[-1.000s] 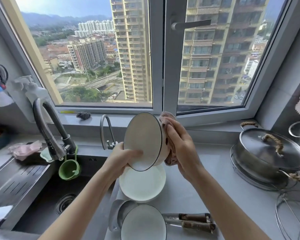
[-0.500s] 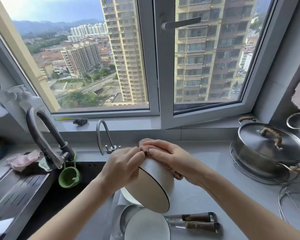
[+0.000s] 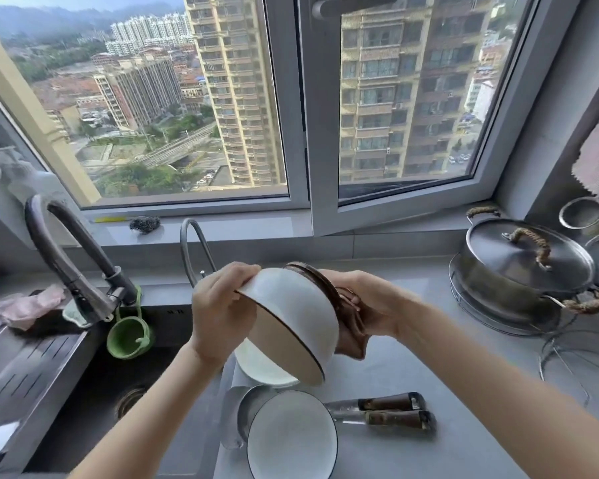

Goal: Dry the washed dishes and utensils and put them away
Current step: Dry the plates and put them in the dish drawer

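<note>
A white bowl with a dark rim (image 3: 296, 312) is held tilted above the counter, its mouth turned down and away from me. My left hand (image 3: 218, 305) grips its rim on the left. My right hand (image 3: 370, 302) holds a brownish-pink cloth (image 3: 350, 326) against the bowl's base. Under the bowl a white plate (image 3: 260, 366) lies on the counter. Nearer me sit another white bowl (image 3: 291, 437) and several utensils with dark wooden handles (image 3: 391, 409).
A dark sink (image 3: 94, 385) with a tall faucet (image 3: 70, 257) and a green hanging cup (image 3: 128, 337) is at the left. A lidded steel pot (image 3: 523, 267) on a wire rack stands at the right. A grey counter (image 3: 464, 409) runs under the window.
The bowl has been turned over from facing me to mouth down. My right hand with the cloth has moved from the bowl's top to its base on the right.
</note>
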